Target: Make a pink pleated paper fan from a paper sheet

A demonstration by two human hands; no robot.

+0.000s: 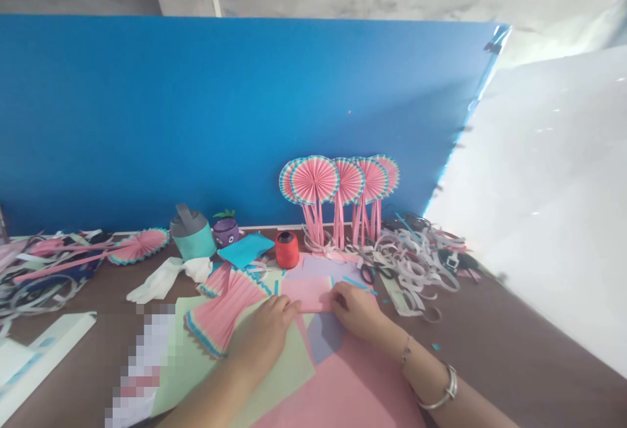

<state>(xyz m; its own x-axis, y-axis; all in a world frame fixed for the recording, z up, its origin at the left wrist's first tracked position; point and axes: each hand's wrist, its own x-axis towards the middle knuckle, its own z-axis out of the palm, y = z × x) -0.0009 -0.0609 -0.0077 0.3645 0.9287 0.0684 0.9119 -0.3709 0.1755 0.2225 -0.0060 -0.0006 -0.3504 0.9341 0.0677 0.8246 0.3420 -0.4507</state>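
A pink sheet of paper point(307, 292) with blue strips at its short ends lies crosswise in front of me, its near edge between my two hands. My left hand point(267, 330) has its fingers closed at the sheet's left near corner. On the right side, my right hand point(356, 309) is curled with thumb and fingers pinched on the paper's edge. Pleated pink paper point(228, 310) with blue and cream edging fans out beside my left hand. Below are a light green sheet point(274, 376), a purple sheet point(324, 340) and a large pink sheet point(353, 389).
Several round pink paper fans point(315, 180) stand against the blue panel point(196, 108). Near them are a red thread spool point(287, 249), blue paper point(246, 249), a teal cup point(193, 238), a purple pot point(226, 232), white gloves point(171, 278), scissors point(367, 274) and tangled pale strips point(416, 261).
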